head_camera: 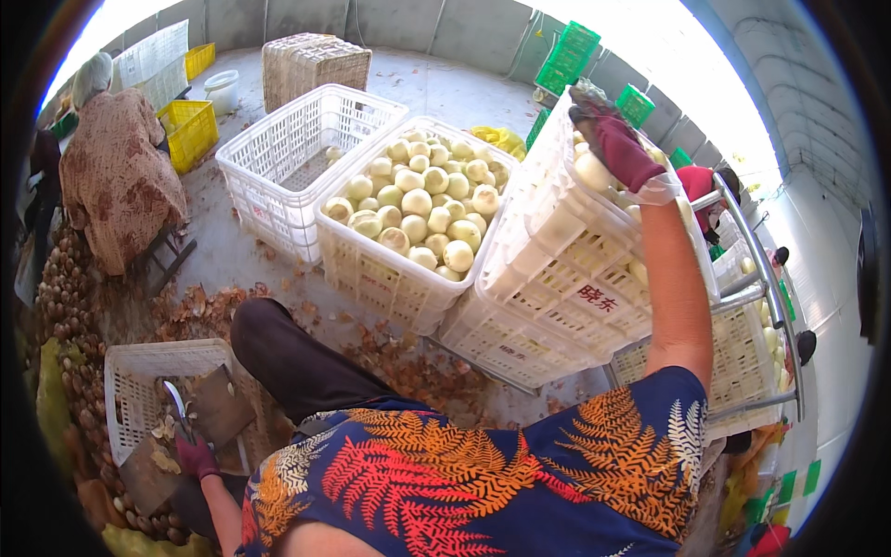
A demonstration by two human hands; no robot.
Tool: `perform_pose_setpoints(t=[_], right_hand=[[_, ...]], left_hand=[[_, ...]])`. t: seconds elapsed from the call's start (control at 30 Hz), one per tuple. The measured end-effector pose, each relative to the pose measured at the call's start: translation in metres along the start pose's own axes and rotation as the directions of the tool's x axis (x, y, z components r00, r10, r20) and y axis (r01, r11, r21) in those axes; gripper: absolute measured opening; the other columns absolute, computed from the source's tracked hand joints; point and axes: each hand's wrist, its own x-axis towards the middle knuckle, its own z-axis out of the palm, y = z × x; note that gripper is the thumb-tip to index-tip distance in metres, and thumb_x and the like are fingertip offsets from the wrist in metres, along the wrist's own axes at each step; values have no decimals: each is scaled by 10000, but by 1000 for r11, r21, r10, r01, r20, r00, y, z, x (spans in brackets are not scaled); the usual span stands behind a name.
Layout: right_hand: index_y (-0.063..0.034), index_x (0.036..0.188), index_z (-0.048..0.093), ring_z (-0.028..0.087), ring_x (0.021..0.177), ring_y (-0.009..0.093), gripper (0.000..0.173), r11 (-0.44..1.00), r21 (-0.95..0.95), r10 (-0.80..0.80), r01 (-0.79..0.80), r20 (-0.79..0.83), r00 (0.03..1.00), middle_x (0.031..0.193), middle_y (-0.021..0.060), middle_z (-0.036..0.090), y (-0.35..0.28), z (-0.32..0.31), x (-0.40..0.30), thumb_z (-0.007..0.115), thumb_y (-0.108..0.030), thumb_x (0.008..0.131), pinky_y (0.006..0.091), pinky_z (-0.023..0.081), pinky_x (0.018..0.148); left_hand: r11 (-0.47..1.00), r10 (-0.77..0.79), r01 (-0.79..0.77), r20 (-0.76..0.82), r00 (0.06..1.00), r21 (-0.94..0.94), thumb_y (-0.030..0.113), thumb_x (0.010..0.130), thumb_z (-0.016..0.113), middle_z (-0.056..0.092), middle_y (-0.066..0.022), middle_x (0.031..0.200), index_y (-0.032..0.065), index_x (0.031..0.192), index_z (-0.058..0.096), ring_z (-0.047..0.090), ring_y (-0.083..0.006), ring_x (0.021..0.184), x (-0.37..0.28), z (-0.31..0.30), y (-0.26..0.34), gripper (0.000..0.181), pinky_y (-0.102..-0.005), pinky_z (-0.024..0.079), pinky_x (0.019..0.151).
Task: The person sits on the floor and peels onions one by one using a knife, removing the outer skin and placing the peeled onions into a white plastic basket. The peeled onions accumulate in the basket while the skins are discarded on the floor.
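Observation:
My left hand, in a maroon glove, grips a knife with a curved blade pointing up. Below it lie boards across a white plastic crate, with bits of onion skin on them. My right arm reaches up to the top crate of a white stack. There my right hand, gloved in maroon with dark fingers, lies over peeled onions near the far rim. Whether its fingers hold anything is hidden.
Another crate of peeled onions stands left of the stack, beside a white crate with few onions. Unpeeled onions heap at left near a seated person. A metal frame rises at right. Skins litter the floor.

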Motion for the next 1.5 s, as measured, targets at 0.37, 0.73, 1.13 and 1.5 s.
perform_pose_setpoints(t=[0.37, 0.73, 1.13, 1.5], right_hand=[[-176, 1247, 582, 463, 1241, 315, 382, 957, 284, 21, -58, 132, 991, 1297, 107, 554, -6, 3, -6, 448, -402, 970, 380, 351, 1035], [-62, 1248, 573, 564, 1128, 213, 317, 738, 656, 115, -158, 108, 987, 1221, 126, 610, -5, -13, 2, 439, -200, 996, 304, 407, 986], [-28, 1290, 509, 483, 1210, 255, 396, 952, 306, -75, -16, 285, 956, 1258, 152, 559, 1, -9, -14, 430, -282, 997, 319, 338, 1046], [0, 1128, 617, 605, 988, 169, 348, 586, 751, -322, 303, -127, 938, 1142, 138, 631, -255, -9, -13, 524, 101, 808, 251, 505, 765]], left_hand=[[992, -35, 41, 53, 998, -119, 117, 740, 701, 628, -164, 1162, 89, 1308, 512, 613, -343, 1030, 10, 3, -9, 599, -416, 477, 873], [972, 93, -94, -13, 996, -215, 130, 791, 660, 610, -157, 1202, 100, 1324, 502, 610, -319, 1054, 13, 9, -14, 556, -395, 488, 854], [994, 88, -92, -57, 994, -62, 161, 800, 659, 621, -160, 1177, 98, 1309, 517, 617, -324, 1032, 16, 19, -31, 532, -401, 485, 861], [981, -101, 73, -146, 984, -182, 207, 726, 705, 642, -175, 976, 89, 1111, 616, 620, -358, 906, -4, -17, 35, 412, -442, 491, 790]])
